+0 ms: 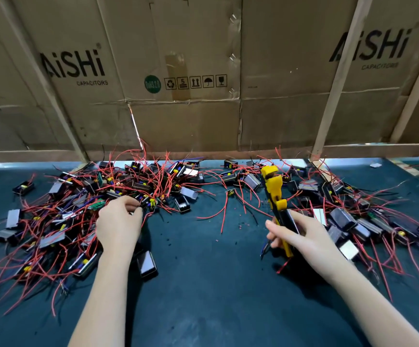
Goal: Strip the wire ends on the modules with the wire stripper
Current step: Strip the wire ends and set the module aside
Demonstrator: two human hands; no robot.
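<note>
The right hand (301, 234) curls around the handles of the wire stripper (277, 204), a hard plastic tool in yellow and black that stands nearly upright, its blocky yellow head pointing to twelve o'clock. The fingers wrap the black grip while the thumb lies along the near side. The left hand (118, 221), at nine o'clock from the tool, has its fingers bent down into the edge of a heap, the tips pinching at a small module (151, 202) or its wire; which of the two cannot be told. Around that hand spreads the left heap of modules (61, 216): small boxy black cases with shiny grey faces and yellow parts, trailing thin, springy red wires (218, 216). A second heap (348, 216) lies at three o'clock from the stripper. Both heaps rest on the bench (203, 284), covered with a dark, matte, scuffed mat. At twelve o'clock stands a wall of creased brown cardboard (191, 58) printed "AiSHi".
</note>
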